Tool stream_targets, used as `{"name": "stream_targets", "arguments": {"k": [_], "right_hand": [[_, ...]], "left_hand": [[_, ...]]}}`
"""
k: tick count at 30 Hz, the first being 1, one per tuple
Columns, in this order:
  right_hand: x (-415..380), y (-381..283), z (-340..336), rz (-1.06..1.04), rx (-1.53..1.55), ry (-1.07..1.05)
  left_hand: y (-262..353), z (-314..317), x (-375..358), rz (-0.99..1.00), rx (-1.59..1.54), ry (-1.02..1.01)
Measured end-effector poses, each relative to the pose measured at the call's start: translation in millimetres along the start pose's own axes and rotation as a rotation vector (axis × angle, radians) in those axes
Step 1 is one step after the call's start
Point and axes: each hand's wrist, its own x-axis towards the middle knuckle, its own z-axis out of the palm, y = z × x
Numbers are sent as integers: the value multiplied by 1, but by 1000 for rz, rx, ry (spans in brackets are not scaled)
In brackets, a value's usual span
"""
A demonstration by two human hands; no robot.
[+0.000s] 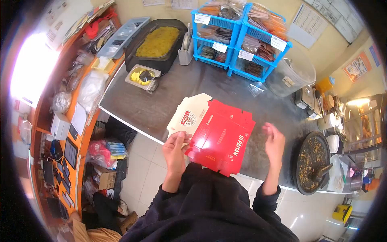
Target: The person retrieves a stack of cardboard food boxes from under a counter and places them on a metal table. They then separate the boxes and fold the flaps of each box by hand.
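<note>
A flat, unfolded cardboard food box (223,133), red with one cream flap bearing a printed logo, lies tilted over the near edge of the dark table. My left hand (176,148) grips its left edge near the cream flap, thumb on top. To the right of the cardboard, my right hand (275,141) is raised and holds nothing. Its fingers are loosely bent and apart, slightly blurred, and do not touch the box.
Blue stacked baskets (238,52) of packets stand at the back of the dark table (153,109). Left of them are a yellow-filled tray (158,42) and a small metal tub (133,76). A stone mortar (308,169) sits right. A person's leg (105,211) shows lower left.
</note>
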Motion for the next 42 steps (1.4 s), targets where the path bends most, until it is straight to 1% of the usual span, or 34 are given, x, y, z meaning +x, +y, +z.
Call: {"name": "stream_targets", "arguments": {"k": [1,3,5,7,9,11,12,15,18,20,21,23,24,26,27,28,29,30,32,35,36,39,40,41,42], "right_hand": [[-12,-28,-4,-15,310,-45],[-35,-61,4,-93,554,-243],[-53,-97,10,11,788,-370],[-63,-109,19,16,881,-425],[-66,-114,27,-38,898,-395],[-66,-113,37,-148,833,-280],[-68,-116,37,-139,866,-232],[-66,-118,50,-242,837,-62],[-59,-113,59,-104,997,-220],[-58,-115,67,-73,959,-156],[-57,-116,69,-64,941,-123],[-56,-126,62,33,1026,-35],[-55,-132,64,64,1081,-17],[-50,-107,72,-157,695,-8],[-48,-98,74,-166,688,-37],[-46,-93,76,-177,676,-62],[-47,-95,78,-135,775,-73],[-48,-92,78,-79,868,-81],[-43,-74,87,-99,861,-129],[-50,-101,67,-167,673,-92],[-50,-106,66,-177,668,-71],[-48,-112,70,-189,682,-6],[-46,-108,75,-193,704,15],[-42,-102,79,-200,727,39],[-37,-95,83,-166,686,0]], "left_hand": [[-3,6,-3,-9,21,-28],[-8,18,-7,-24,59,-90],[-11,30,-11,-9,90,-142],[-13,38,-15,10,128,-173],[-17,41,-15,14,97,-182],[-14,47,-18,19,105,-185],[-16,47,-17,26,98,-187],[-21,47,-16,43,86,-186],[-22,51,-17,47,87,-202],[-24,50,-17,54,90,-226],[-24,51,-18,26,109,-236],[-22,53,-18,0,138,-243],[-20,53,-18,-32,170,-286],[-22,46,-18,-54,179,-355],[-25,43,-13,-51,157,-396],[-16,45,-13,-50,205,-420],[-6,48,-16,-58,255,-446],[-3,46,-16,6,269,-466],[-5,47,-12,104,309,-537],[-19,37,4,132,240,-617],[-18,32,9,205,435,-636],[-15,32,7,420,376,-670],[10,41,-11,315,377,-614],[12,44,-17,361,338,-632],[9,44,-18,411,300,-651]]}}
